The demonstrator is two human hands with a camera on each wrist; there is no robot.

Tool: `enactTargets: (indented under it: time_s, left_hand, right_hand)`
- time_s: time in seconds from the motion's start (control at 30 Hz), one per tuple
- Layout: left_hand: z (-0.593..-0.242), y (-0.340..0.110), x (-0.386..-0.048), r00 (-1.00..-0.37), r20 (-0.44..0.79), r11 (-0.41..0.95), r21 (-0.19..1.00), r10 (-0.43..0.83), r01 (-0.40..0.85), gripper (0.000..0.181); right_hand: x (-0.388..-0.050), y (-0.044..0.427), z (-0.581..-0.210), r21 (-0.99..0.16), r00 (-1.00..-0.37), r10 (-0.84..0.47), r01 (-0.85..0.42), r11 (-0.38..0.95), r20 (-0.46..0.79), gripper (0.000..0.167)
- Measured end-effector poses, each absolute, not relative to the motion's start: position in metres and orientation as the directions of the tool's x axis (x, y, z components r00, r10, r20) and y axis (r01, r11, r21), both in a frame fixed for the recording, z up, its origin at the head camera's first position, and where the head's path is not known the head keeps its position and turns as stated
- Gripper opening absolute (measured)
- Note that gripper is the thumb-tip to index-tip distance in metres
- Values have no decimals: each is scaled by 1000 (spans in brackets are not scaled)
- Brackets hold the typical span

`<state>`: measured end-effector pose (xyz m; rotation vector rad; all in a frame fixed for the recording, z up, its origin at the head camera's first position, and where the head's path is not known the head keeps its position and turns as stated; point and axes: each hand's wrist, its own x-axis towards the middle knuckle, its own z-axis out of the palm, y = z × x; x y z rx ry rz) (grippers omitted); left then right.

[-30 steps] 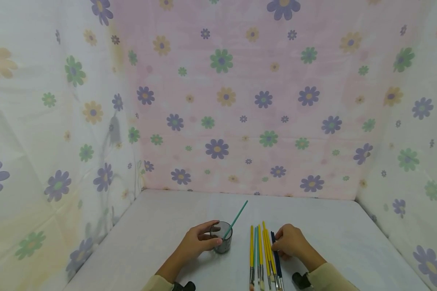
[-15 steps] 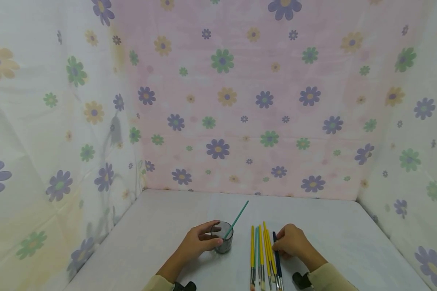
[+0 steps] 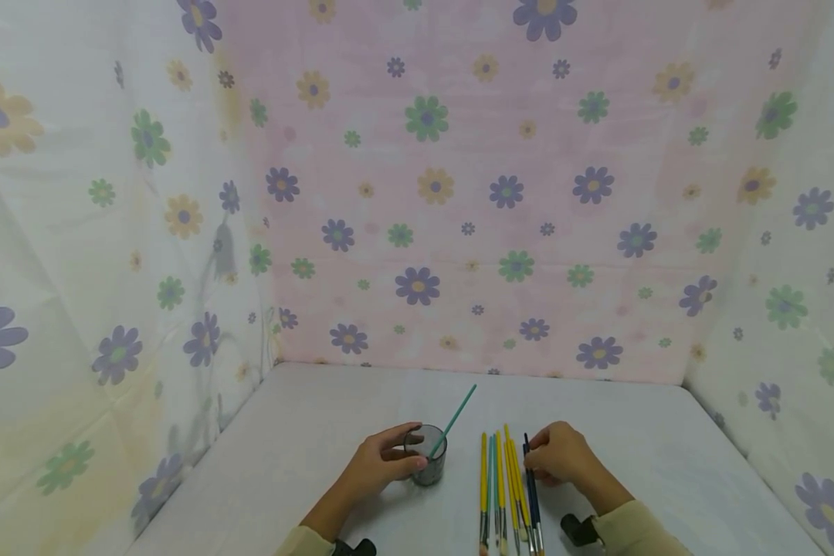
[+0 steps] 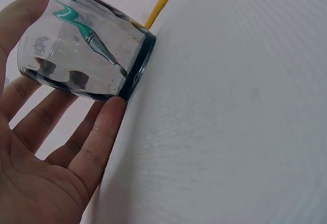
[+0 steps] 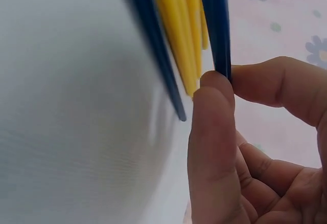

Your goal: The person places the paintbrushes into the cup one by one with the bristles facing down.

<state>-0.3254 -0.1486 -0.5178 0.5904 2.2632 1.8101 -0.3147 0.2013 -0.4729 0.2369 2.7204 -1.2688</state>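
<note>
My left hand [image 3: 378,462] holds a clear smoky glass [image 3: 431,472] by its side, thumb near the rim and fingers around the wall. Inside the glass leans a teal-handled paintbrush [image 3: 462,409], bristles down at the base in the left wrist view. Between thumb and forefinger, my right hand [image 3: 564,457] pinches the handle end of a dark blue paintbrush [image 5: 217,24], which is tilted up off the table. A second dark blue paintbrush [image 5: 153,40] lies beside it on the table in the right wrist view.
Several yellow paintbrushes [image 3: 513,472] and teal ones [image 3: 494,471] lie side by side between the hands, bristles toward me. The white table [image 3: 361,394] ends at a pink flowered cloth [image 3: 459,154] behind, with cloth walls on both sides.
My right hand has lifted slightly, raising the handle end of the dark blue paintbrush off the table. The left hand stays at the glass.
</note>
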Motion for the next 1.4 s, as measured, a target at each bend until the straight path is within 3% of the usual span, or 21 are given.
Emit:
enactTargets:
  time_s: [0.4, 0.97, 1.4]
  left_hand:
    - [-520, -150, -326, -898, 109, 164, 967, 426, 195, 64]
    - [-519, -149, -327, -898, 113, 166, 966, 426, 200, 62]
    - [-517, -154, -328, -890, 97, 112, 980, 446, 162, 53]
  right_hand:
    - [-317, 201, -458, -797, -983, 113, 186, 575, -148, 37]
    - [-317, 195, -428, -928, -999, 42, 35, 372, -21, 41]
    - [-310, 190, -404, -976, -997, 58, -31, 216, 44, 32]
